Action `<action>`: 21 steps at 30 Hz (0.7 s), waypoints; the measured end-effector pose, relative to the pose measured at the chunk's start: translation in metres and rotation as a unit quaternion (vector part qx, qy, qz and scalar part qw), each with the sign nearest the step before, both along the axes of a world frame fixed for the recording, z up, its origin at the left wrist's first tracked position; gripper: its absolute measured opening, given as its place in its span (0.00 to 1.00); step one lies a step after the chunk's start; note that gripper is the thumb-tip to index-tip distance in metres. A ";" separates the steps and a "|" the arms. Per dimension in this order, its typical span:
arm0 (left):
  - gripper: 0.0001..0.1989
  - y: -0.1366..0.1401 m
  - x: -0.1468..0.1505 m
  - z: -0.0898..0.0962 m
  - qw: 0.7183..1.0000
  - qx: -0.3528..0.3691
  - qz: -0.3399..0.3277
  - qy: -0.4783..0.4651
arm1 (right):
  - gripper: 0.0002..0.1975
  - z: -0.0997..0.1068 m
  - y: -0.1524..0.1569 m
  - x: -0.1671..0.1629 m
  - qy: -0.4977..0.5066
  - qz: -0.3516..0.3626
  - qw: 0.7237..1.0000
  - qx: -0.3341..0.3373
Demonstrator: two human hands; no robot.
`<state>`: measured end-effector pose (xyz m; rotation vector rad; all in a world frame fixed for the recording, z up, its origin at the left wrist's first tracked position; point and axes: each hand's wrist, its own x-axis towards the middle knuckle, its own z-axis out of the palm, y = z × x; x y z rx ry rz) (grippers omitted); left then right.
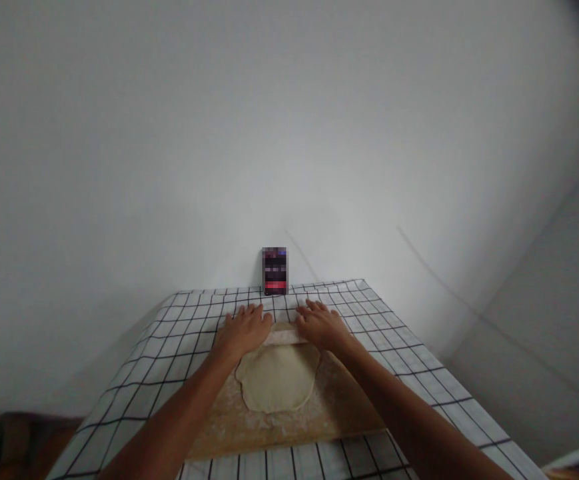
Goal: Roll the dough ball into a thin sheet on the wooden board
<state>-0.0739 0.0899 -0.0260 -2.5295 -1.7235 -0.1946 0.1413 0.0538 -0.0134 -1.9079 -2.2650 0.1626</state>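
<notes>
So the whole back is one plain white wall, with a corner off to the right, and the lighting's kinda dim. Up against it is a table in a white tablecloth with black grid lines. Plenty of bare cloth left and right of the floured wooden board, plus a strip past its near edge. Forearms cut across both sides of the board, so parts of its edges are hidden.

The sheet of dough is mid-board, roundish with a wavy rim, with bare board showing in front of it. Both the left hand and the right hand are palm down, fingers stretched forward, one over each end of the rolling pin, which lies across the dough's far part. Only thing in the way ahead is a phone standing at the table's back edge, screen pixelated, bare cloth before it.
</notes>
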 end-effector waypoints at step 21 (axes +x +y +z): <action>0.24 -0.074 0.005 0.011 0.993 0.117 -0.002 -0.013 | 0.25 -0.010 -0.056 -0.013 0.021 0.015 0.986 0.166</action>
